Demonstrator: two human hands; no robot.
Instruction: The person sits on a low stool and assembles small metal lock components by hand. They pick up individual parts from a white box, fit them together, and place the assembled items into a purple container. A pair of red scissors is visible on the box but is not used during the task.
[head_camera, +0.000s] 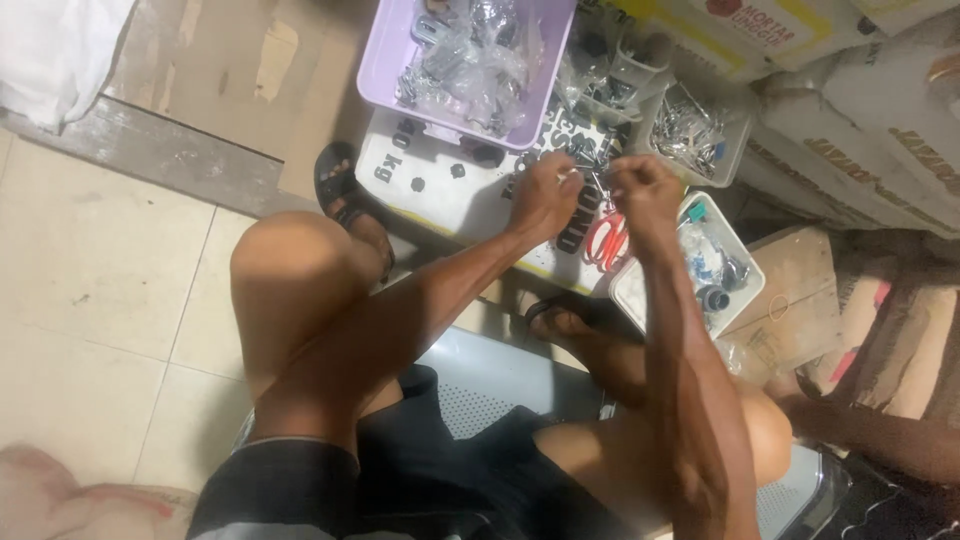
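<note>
Both hands — left hand (543, 193), right hand (643, 192) — pinch a small metal part (594, 178) between them above a white printed sack (440, 190) on the tiled floor (90, 270). Beyond sits a lilac basket (385, 60) of bagged hardware; orange scissors (606, 242) lie beside a white tray (628, 290).

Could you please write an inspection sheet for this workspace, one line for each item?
Surface: a white printed sack lies flat on the floor as the work area.
Job's things: a small metal part, held between both hands; too small to identify.
Clutter: a lilac tray with bagged metal parts, a clear tub of shiny hardware, a white tray with small items, orange-handled scissors.
Grippers: left hand and right hand, fingers closed on the part.
Cables: nothing seen.
Surroundings: tiled floor, stacked sacks, cardboard, a grey seat.
</note>
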